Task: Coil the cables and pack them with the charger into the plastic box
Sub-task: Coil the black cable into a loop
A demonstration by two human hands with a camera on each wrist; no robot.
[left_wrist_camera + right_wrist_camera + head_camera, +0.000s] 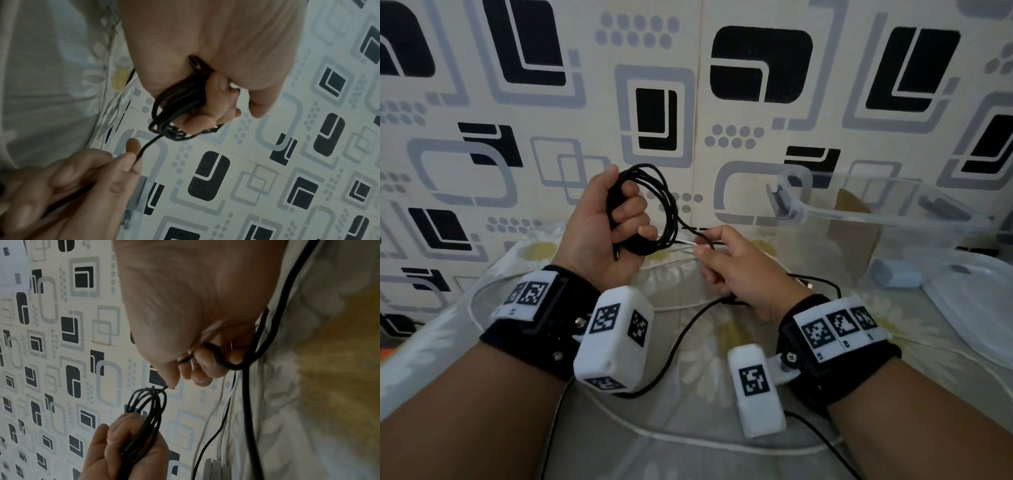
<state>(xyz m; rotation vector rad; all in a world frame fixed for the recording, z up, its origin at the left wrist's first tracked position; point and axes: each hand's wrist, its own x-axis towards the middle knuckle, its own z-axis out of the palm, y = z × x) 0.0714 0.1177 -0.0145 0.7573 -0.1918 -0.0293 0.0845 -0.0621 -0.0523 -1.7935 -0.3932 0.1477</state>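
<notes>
My left hand [626,212] is raised above the bed and grips a coil of black cable [664,205] of several loops; one plug end pokes out below the palm [194,62]. A loose run of that cable leads right to my right hand [703,245], which pinches it between thumb and forefinger, then trails down over the bedsheet [688,329]. In the right wrist view the coil [148,410] hangs just below my right fingertips [170,382]. The clear plastic box [887,209] stands at the right, and a pale blue charger [897,274] lies in front of it.
White cables [688,442] loop over the daisy-print sheet [722,404] beneath my wrists. A clear lid [976,308] lies at the far right. The patterned wall [688,85] rises close behind the hands.
</notes>
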